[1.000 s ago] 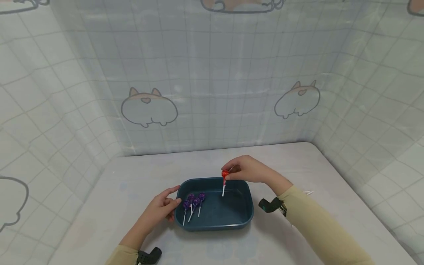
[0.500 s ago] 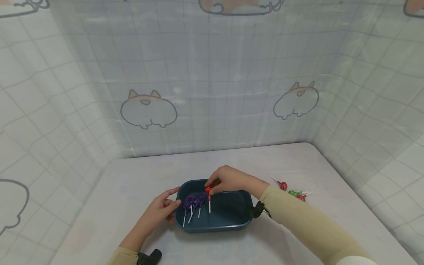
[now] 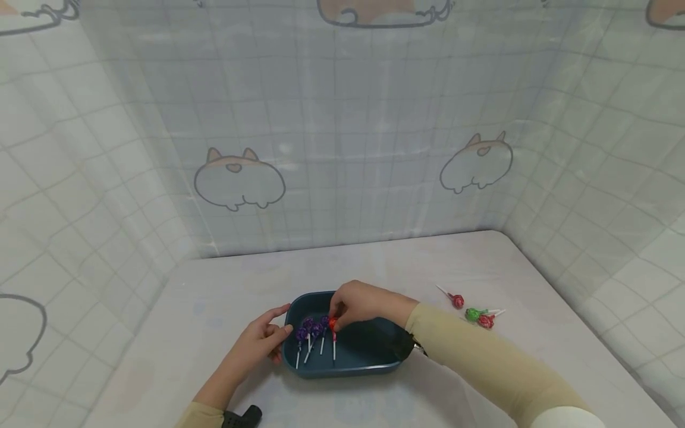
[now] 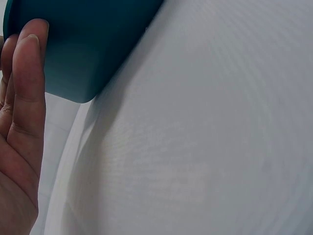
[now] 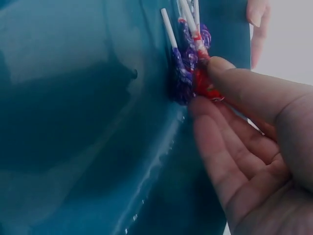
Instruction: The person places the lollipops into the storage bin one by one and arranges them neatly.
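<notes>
In the head view, a dark teal plastic bin (image 3: 342, 371) stands on the table. My left hand (image 3: 260, 339) holds its left end, thumb over the rim and the other fingers against the outside wall (image 4: 98, 54). Several purple-wrapped lollipops (image 3: 312, 327) lie at the bin's left side, sticks toward me. My right hand (image 3: 357, 306) reaches inside and pinches a red lollipop (image 3: 334, 339) by its head, right beside the purple ones. The right wrist view shows the red lollipop (image 5: 203, 81) between thumb and fingertips, close against the purple wrappers (image 5: 183, 81).
Right of the bin, a dark red lollipop (image 3: 457, 301), a green lollipop (image 3: 472, 314) and another red lollipop (image 3: 486, 321) lie on the white table (image 3: 241, 279). A patterned curtain (image 3: 348, 148) rises behind and at both sides.
My right hand has carried the red lollipop leftward and down into the bin, up to the purple ones. The loose lollipops at right have come into sight. My left hand stays put.
</notes>
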A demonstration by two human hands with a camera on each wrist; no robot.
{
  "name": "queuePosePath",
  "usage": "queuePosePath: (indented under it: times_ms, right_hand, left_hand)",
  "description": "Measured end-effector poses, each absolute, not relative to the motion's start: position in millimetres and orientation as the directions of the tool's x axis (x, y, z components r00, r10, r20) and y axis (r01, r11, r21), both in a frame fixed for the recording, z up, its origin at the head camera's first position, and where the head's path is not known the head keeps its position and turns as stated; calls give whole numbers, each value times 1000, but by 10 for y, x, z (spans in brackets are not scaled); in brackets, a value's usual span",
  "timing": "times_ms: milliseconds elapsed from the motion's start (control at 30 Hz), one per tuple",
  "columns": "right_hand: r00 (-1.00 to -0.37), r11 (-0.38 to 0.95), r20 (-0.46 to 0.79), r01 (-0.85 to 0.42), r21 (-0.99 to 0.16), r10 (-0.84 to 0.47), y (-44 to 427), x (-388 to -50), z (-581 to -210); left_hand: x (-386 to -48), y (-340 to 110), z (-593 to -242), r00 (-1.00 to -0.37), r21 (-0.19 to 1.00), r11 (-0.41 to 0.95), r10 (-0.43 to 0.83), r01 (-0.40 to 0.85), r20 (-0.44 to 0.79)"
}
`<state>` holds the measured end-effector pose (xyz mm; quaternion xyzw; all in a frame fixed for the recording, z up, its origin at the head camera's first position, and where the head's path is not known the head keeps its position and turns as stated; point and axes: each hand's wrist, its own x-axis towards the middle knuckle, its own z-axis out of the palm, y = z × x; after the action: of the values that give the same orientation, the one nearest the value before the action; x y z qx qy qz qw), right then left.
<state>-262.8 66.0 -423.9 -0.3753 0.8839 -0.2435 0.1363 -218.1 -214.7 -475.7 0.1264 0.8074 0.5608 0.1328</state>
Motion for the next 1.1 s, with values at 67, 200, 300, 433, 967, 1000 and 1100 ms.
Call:
queuePosePath:
  times_ms: [67,200,300,433,967,1000,1100]
  right_hand:
    - [-682,608,-66,-600,-519,-729,637,-2642,-4259]
    - [-688,629,-70,-611,-481,-722,597,-2678,-4303]
    - [-699,649,-83,-606,-460,-710,578,-2688,-4321]
    - [-711,673,-113,-584,-454,-694,566,-2672,-4327]
    - [-715,689,-128,-585,-428,-687,532,-2639,-4358]
    - [-716,689,-126,-586,-425,-687,531,-2638,-4357]
    - [-719,692,-127,-583,-425,-684,535,-2626,-4348]
  left_hand:
    - [-2189,-2152,-4763,-933,938,342,353,57,-72]
    - [-2206,-2161,-4784,-933,936,346,353,59,-71]
    - [-2206,-2158,-4788,-933,937,345,352,59,-71]
    - [-2192,-2155,-4778,-933,936,346,353,63,-67]
    - [-2205,-2146,-4776,-927,937,344,369,64,-72]
    - [-2207,-2146,-4780,-927,937,343,368,62,-74]
    - [-2214,-2144,-4788,-929,938,341,363,57,-75]
